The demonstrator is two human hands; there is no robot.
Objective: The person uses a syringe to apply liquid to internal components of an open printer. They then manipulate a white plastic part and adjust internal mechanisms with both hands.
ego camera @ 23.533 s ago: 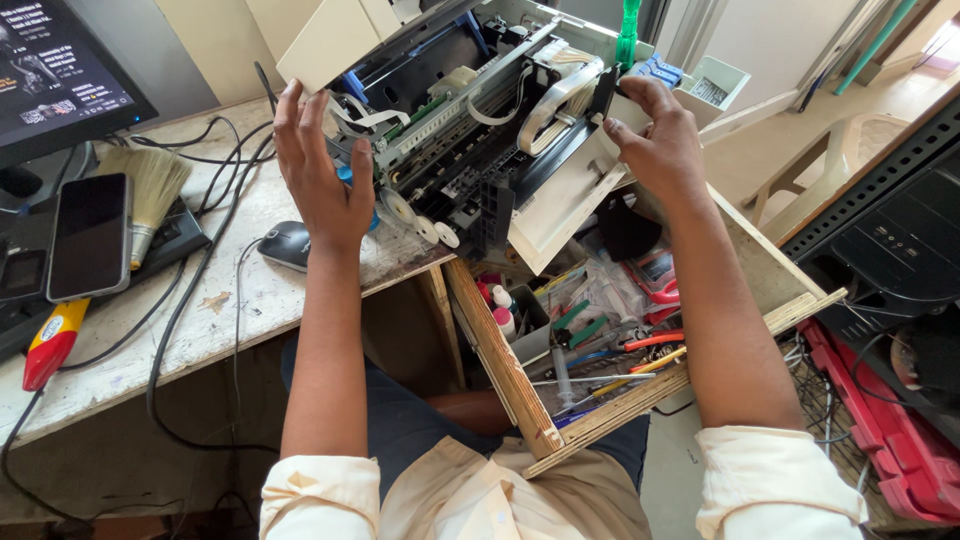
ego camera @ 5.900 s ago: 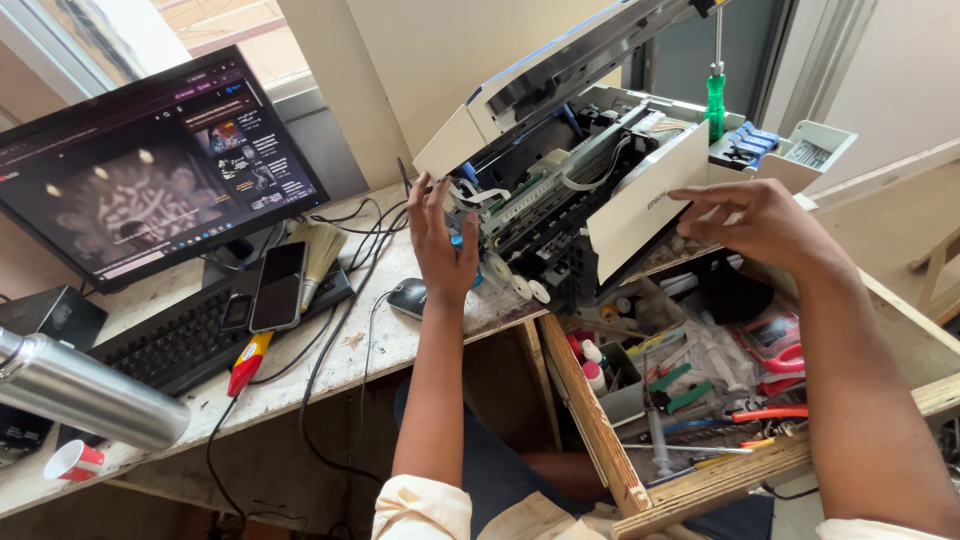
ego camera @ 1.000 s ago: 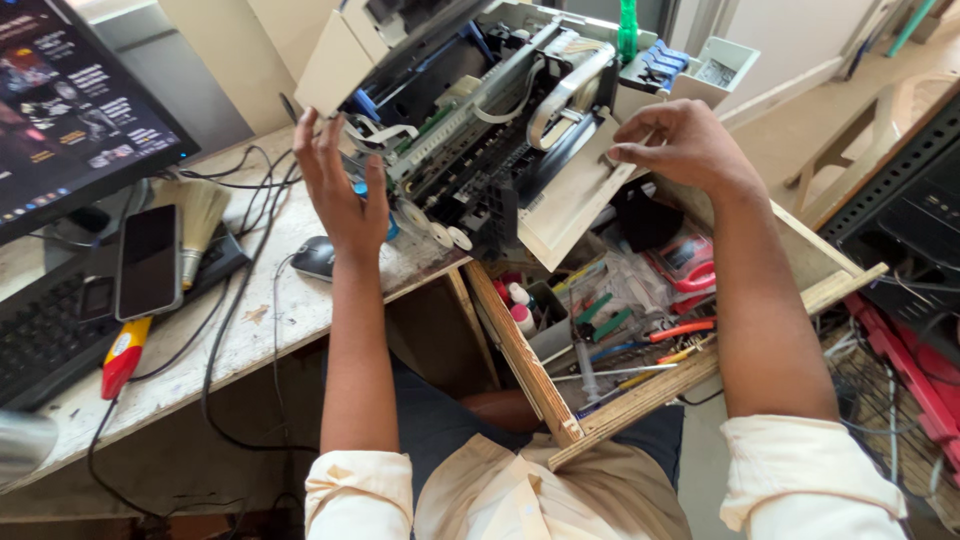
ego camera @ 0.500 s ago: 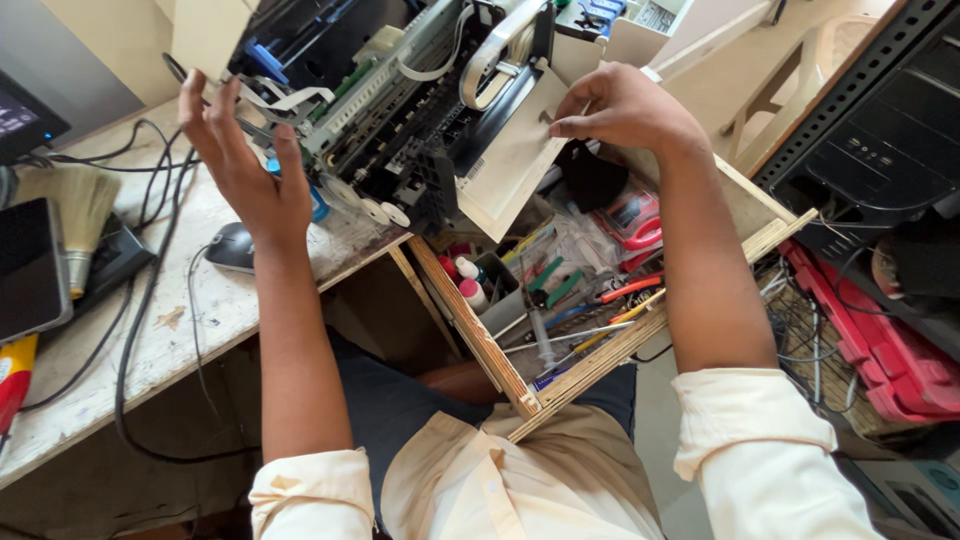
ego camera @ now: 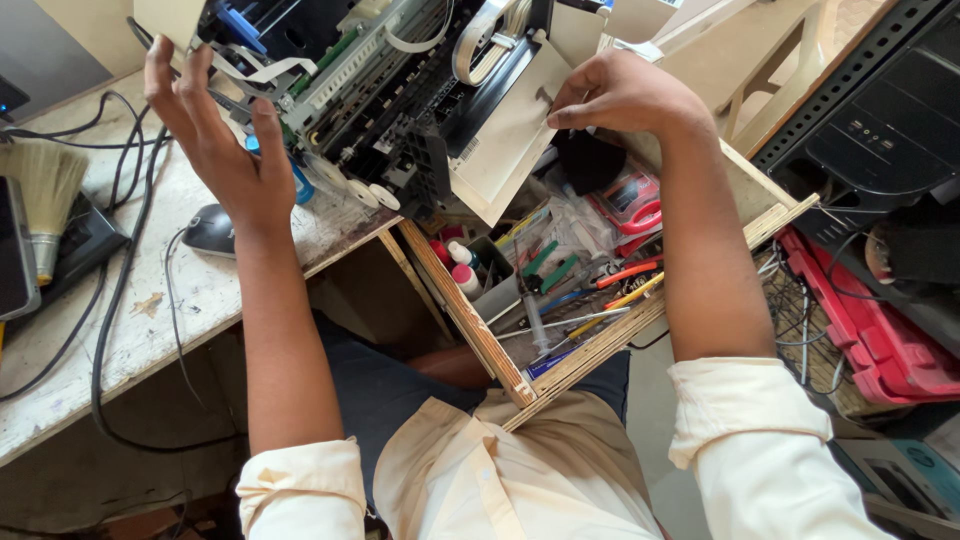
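An opened printer (ego camera: pixel 400 110) with bare gears, ribbon cables and black inner parts rests on the edge of a worn white desk (ego camera: pixel 180 300). My left hand (ego camera: pixel 215 140) presses flat against its left side, fingers spread upward. My right hand (ego camera: pixel 620 95) pinches the top edge of the printer's cream side panel (ego camera: pixel 505 140), which hangs over an open wooden drawer (ego camera: pixel 470 320).
The drawer holds several hand tools, small bottles (ego camera: pixel 455 265) and a red meter (ego camera: pixel 630 205). A black mouse (ego camera: pixel 210 232), cables, a brush (ego camera: pixel 40 190) and a phone (ego camera: pixel 15 250) lie on the desk at left. A black computer case (ego camera: pixel 880 110) and red tray (ego camera: pixel 880 330) stand at right.
My view has swung down and to the right, so the monitor and keyboard have left the picture. Both hands stay on the printer in much the same grip.
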